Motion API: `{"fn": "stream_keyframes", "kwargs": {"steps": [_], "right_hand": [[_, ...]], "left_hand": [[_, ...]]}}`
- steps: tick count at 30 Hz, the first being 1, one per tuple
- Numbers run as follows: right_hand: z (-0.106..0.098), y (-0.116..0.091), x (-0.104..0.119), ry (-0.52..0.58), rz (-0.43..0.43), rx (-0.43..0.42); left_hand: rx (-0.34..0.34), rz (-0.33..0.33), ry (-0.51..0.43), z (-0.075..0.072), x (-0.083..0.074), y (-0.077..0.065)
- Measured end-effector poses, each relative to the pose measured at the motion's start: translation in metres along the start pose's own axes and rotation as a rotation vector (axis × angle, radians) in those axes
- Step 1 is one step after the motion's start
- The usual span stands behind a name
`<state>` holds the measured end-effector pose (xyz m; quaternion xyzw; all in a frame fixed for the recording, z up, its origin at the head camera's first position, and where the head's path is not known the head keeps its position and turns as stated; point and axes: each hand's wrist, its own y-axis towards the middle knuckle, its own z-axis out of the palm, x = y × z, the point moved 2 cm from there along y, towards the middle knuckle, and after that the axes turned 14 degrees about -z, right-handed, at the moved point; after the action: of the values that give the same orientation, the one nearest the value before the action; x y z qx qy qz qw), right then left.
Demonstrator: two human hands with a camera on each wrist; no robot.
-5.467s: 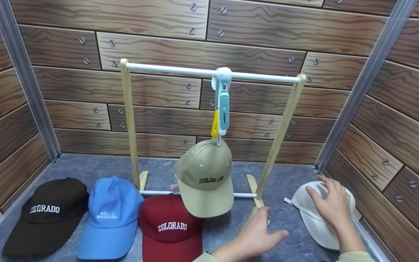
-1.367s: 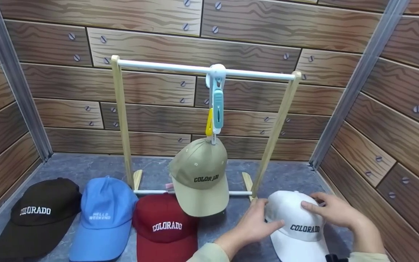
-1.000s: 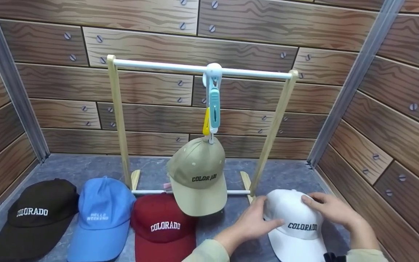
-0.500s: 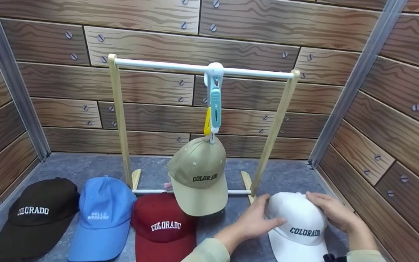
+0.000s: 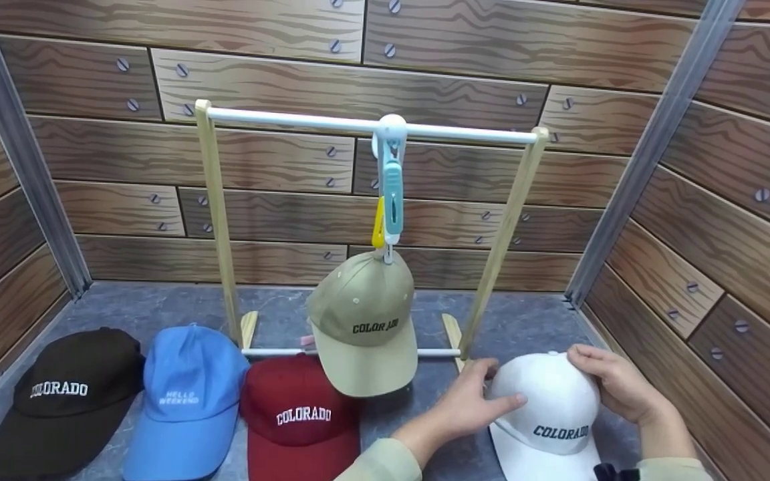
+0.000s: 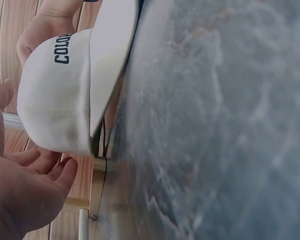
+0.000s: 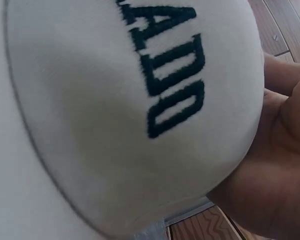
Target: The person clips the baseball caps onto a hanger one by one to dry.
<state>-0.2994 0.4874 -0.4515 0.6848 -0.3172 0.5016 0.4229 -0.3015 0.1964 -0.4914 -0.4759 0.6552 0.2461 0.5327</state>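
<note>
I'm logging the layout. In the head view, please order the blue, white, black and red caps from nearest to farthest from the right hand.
1. White cap: touching the right hand.
2. Red cap: front, near the middle.
3. Blue cap: left of the red one.
4. Black cap: farthest left.

One black cap (image 5: 67, 381), one blue cap (image 5: 188, 374), one red cap (image 5: 301, 391), one tan cap (image 5: 368, 327), one white cap (image 5: 549, 407): five caps. One left hand (image 5: 468, 404) and one right hand (image 5: 619, 384). One rack (image 5: 291, 119) with two uprights (image 5: 216, 220) and two white rods (image 5: 472, 133). One teal clip (image 5: 393, 197), one yellow clip (image 5: 378, 224).
</note>
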Motion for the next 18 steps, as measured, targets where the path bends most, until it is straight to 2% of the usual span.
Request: {"fn": "stream_keyframes", "kwargs": {"steps": [7,12,18], "right_hand": [[0.009,0.005,0.009,0.065,-0.080,0.076],[0.016,0.009,0.011,0.088,-0.127,0.104],[0.027,0.017,0.011,0.058,-0.132,0.108]], "left_hand": [[-0.001,0.064,-0.051,-0.004,-0.004,-0.005],[0.020,0.074,-0.125,-0.007,-0.006,-0.009],[-0.021,0.085,-0.165,-0.012,-0.008,-0.014]]}}
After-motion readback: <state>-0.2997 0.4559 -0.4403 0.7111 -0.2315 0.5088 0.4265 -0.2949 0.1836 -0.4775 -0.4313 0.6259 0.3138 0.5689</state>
